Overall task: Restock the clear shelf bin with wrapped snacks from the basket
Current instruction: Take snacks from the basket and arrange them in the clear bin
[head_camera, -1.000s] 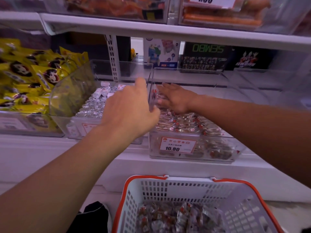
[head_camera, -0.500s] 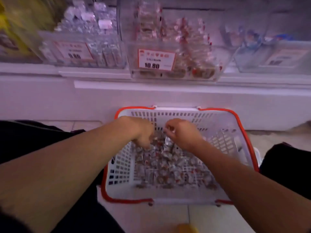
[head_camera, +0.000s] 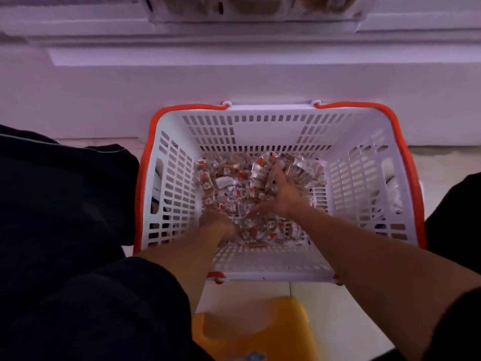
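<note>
The white basket [head_camera: 364, 178] with an orange rim stands on the floor below me. A layer of wrapped snacks [head_camera: 223, 178], brown in clear and red wrappers, covers its bottom. My right hand [head_camera: 283, 196] is in the middle of the pile and grips a bunch of snacks, with wrappers sticking out past the fingers. My left hand [head_camera: 216, 224] is dug into the near left of the pile, its fingers curled down among the snacks and mostly hidden. The clear shelf bin [head_camera: 247, 7] shows only as a blurred strip at the top edge.
The white shelf base [head_camera: 234, 82] rises right behind the basket. My dark-clothed legs [head_camera: 65, 204] flank the basket on both sides. A yellow stool [head_camera: 257, 327] sits under me on the pale tiled floor [head_camera: 325, 308].
My hands left the shelf bin and dropped into the basket. The view tilted down. Since half a second ago both hands went deeper into the pile and the right one gathered a bunch.
</note>
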`<state>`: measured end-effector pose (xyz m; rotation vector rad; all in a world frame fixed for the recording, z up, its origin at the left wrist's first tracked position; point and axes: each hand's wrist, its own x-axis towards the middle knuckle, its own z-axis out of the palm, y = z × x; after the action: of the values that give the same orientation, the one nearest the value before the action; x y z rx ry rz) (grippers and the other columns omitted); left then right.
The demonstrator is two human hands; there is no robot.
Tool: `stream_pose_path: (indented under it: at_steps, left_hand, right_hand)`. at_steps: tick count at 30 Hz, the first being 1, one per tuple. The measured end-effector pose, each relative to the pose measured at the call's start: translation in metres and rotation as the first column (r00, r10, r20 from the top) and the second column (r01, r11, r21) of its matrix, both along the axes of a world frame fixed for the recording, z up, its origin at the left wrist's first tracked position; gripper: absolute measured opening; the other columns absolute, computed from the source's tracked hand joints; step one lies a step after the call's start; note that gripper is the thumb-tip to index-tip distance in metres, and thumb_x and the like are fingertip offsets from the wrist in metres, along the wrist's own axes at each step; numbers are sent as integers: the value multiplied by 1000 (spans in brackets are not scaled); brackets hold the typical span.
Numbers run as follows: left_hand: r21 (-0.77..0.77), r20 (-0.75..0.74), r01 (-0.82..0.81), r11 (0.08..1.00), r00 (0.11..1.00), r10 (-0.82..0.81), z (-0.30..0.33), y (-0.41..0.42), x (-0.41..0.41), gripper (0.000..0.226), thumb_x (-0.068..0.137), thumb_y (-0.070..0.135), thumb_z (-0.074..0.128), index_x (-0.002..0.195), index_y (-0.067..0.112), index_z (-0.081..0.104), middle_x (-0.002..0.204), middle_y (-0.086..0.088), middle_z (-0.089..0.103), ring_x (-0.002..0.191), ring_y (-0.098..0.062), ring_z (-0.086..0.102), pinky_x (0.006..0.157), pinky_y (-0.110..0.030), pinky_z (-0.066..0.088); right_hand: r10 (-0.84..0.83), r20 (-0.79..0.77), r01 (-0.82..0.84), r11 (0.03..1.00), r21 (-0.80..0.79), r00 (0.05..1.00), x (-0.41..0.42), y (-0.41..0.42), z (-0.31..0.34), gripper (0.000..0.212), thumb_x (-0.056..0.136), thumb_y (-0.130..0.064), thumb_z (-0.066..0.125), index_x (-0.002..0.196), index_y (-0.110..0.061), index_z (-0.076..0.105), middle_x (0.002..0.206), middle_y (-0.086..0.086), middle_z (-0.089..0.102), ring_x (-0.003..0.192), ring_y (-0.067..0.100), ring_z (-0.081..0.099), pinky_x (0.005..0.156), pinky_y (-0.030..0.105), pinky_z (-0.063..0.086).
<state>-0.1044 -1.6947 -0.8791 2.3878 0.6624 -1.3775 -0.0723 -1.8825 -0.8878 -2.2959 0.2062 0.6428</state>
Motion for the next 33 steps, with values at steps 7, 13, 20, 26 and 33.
stream_pose_path:
  at_steps: [7,13,20,26,33]
  left_hand:
    - [-13,161,-284,959,946,283,-13,6,0,79,83,31,74,145,3,33,136,-18,51,122,-36,54,93,-39,44]
    - [-155,54,-644,749,751,658,-22,13,10,69,85,33,72,141,1,45,139,-18,55,123,-35,57,102,-49,49]
    - [-209,42,-611,764,774,631,-24,-2,5,36,92,11,67,125,-1,58,105,-15,70,81,-21,63,64,-31,54]
    - [-260,117,-256,931,949,293,-15,-9,2,37,90,11,71,124,9,59,115,-11,64,97,-26,62,74,-29,49]
    - [-204,93,-92,975,989,113,-17,-9,0,42,93,10,64,134,4,53,128,-19,60,114,-33,60,86,-35,50]
  right_hand:
    - [123,-66,-134,971,-200,990,-2,23,-28,76,69,-36,84,130,-25,41,144,19,29,106,40,56,85,38,50]
    - [40,-22,-42,996,-81,999,4,16,-23,28,84,-17,73,111,-15,64,95,1,62,88,22,63,69,25,44]
    - [-286,-205,317,939,134,936,-8,11,-20,4,87,-1,67,87,-3,71,86,15,69,83,33,68,74,41,58]
    - [-364,-334,452,859,240,869,-6,8,-8,56,74,-14,85,121,-18,56,116,12,67,80,27,70,66,38,61]
    - [-257,-144,275,954,120,956,-4,23,-6,88,78,-23,82,148,-31,29,121,8,65,67,10,62,41,17,46]
